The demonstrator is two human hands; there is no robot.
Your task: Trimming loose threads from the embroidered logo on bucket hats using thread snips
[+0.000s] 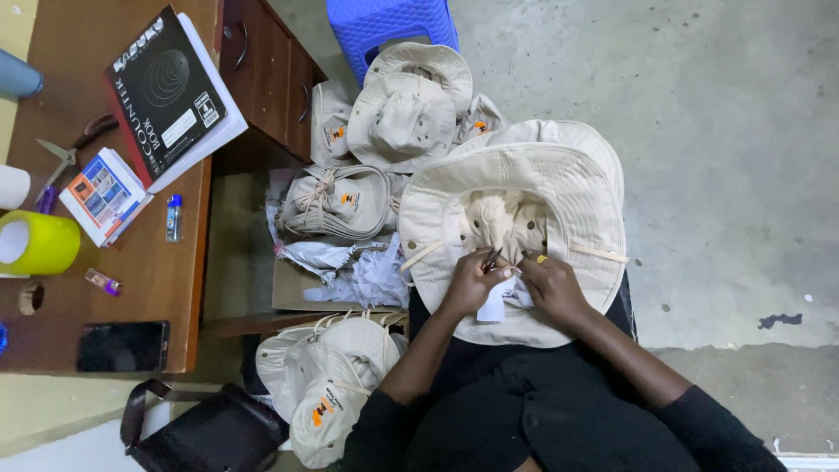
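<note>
A beige wide-brimmed hat (568,197) lies upside down on my lap, its crown opening facing up. My left hand (472,281) pinches a thin dark tool, small and hard to make out, at the inner band. My right hand (552,288) grips the hat's near brim beside a white tag (493,306) that hangs from the band. Both hands touch the hat and nearly meet over the tag.
More beige hats sit in a pile (402,114) ahead, a tied bundle (341,203) at the left and another pile (332,380) by my left knee. A wooden desk (149,288) carries a black book, scissors, a phone and a yellow tape roll. A blue stool (389,22) stands beyond.
</note>
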